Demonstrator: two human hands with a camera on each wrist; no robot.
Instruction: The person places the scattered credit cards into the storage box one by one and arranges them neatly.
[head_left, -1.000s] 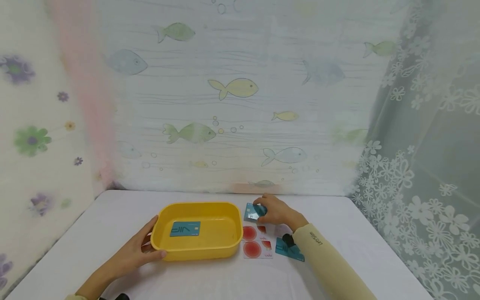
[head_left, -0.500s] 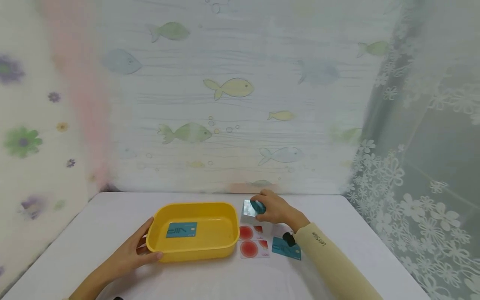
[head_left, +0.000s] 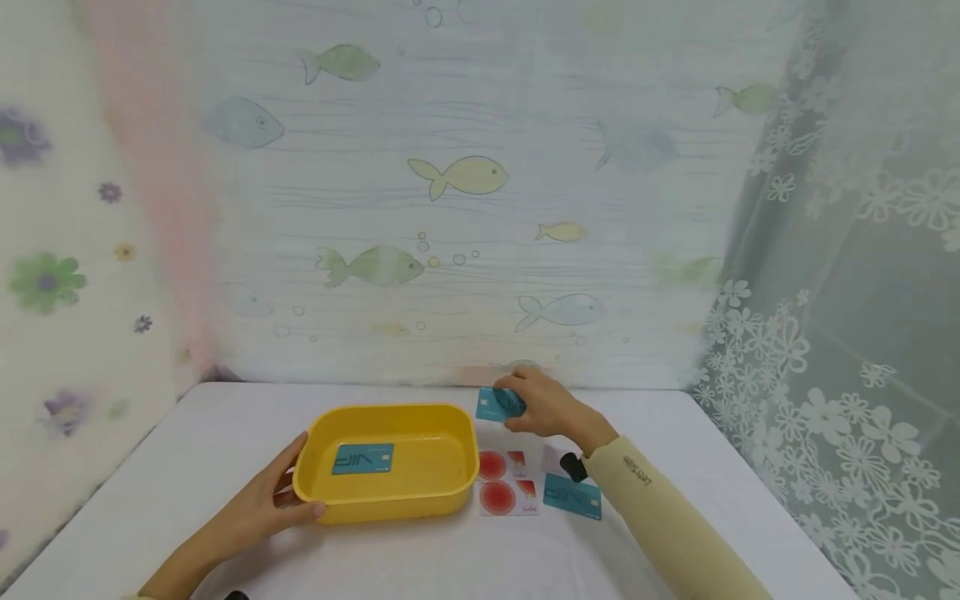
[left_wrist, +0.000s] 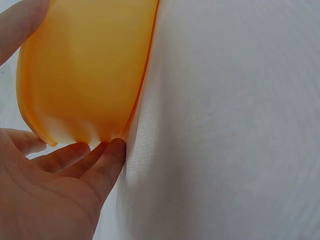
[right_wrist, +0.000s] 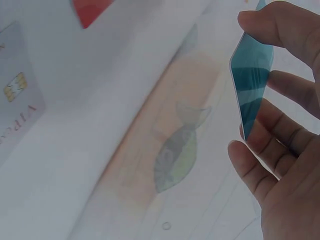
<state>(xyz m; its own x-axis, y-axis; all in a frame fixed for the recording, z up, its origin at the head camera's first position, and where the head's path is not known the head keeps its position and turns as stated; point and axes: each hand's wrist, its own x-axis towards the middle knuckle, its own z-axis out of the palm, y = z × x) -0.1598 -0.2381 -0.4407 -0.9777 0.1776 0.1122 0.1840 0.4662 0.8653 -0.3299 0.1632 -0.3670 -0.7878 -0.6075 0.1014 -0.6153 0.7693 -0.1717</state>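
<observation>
My right hand (head_left: 551,406) pinches a teal card (head_left: 494,403) by its right end, raised above the table right of the yellow tray. In the right wrist view the thumb and fingers hold that card (right_wrist: 248,80) almost edge-on. My left hand (head_left: 258,508) grips the left end of the yellow plastic tray (head_left: 390,504), thumb at the front and fingers round the side; the left wrist view has the fingertips against the tray wall (left_wrist: 95,75). Inside the tray, towards its left, lies a teal VIP card (head_left: 363,458).
Two white cards with red circles, a rear one (head_left: 504,464) and a front one (head_left: 508,497), lie right of the tray. Another teal card (head_left: 572,496) lies beside them. A pale chip card (right_wrist: 20,95) is partly under my right wrist. A patterned curtain (head_left: 450,333) hangs behind the table.
My right hand has lifted the teal card up off the table and slightly towards the tray, tilting it on the way. The left hand stays on the tray; the head view shifted slightly.
</observation>
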